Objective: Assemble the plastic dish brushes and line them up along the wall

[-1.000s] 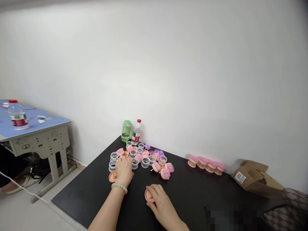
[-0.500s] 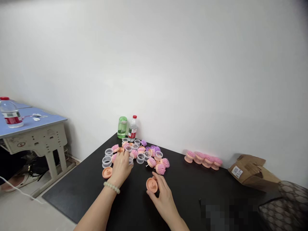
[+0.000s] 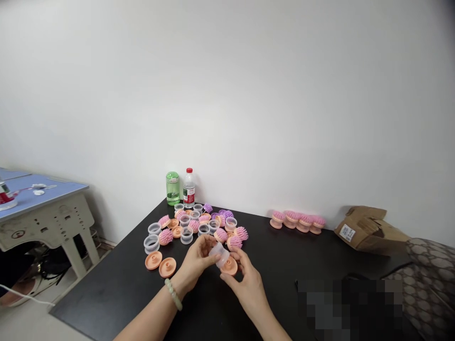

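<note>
A pale wall (image 3: 227,118) rises beyond both grips. Under them spreads the black bench (image 3: 117,289), and well off to the left of the left grip stands a blue-topped desk (image 3: 53,192). Far to the right of the right grip sits a crumpled, open cardboard box (image 3: 369,232) with a white label. Nearer than the box, but on that same side, lies dark patterned mesh (image 3: 426,279).

The left grip (image 3: 194,263) is closed on a translucent ring (image 3: 219,255), held tilted between thumb and fingers. The right grip (image 3: 248,277) pinches an orange disc (image 3: 229,266) by its edge. Ring and disc meet between the two grips; whether they are joined I cannot tell.

Beyond the left grip, near the wall, a red-capped bottle (image 3: 189,192) stands just beside a green bottle (image 3: 173,192). Beyond and right of the right grip, four pink-bristled brushes (image 3: 297,221) form a row.

Ahead of the left grip are scattered loose rings (image 3: 151,243), pink brush heads (image 3: 165,237) and, farther off, purple pieces (image 3: 226,214). Just left of it, two loose discs (image 3: 168,267) lie side by side.
</note>
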A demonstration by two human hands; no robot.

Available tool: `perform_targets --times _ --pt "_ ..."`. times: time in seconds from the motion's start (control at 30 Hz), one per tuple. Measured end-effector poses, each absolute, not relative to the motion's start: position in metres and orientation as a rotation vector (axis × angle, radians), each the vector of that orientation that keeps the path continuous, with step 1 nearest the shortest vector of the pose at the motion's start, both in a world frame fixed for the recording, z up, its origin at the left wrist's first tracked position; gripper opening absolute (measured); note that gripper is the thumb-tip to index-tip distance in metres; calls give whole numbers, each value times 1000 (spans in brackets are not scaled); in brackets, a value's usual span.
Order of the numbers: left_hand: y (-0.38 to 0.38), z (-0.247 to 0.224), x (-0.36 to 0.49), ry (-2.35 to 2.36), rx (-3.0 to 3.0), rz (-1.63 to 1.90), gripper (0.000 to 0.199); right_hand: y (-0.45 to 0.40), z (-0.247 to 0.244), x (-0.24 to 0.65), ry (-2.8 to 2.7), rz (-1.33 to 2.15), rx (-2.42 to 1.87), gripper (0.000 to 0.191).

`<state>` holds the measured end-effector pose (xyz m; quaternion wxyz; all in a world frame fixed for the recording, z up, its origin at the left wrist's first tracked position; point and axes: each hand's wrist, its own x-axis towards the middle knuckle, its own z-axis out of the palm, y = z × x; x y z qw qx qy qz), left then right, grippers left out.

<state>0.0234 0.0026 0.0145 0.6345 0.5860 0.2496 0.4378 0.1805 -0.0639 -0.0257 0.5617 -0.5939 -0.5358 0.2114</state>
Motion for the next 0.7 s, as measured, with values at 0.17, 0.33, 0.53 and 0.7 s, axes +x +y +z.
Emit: perform_targets --times 0.17,0.33,0.53,0.7 --pt "4 12 25 632 1405 1032 38 -66 -29 180 -1358 303 -1409 62" --pt "2 4 30 696 1752 962 43 -67 -31 181 -1420 286 -1404 59" --pt "-3 10 29 632 1456 871 43 -66 -26 181 -1354 390 -1333 58" --pt "-6 14 28 559 1228 814 48 -65 -25 184 -1330 480 -1279 49"
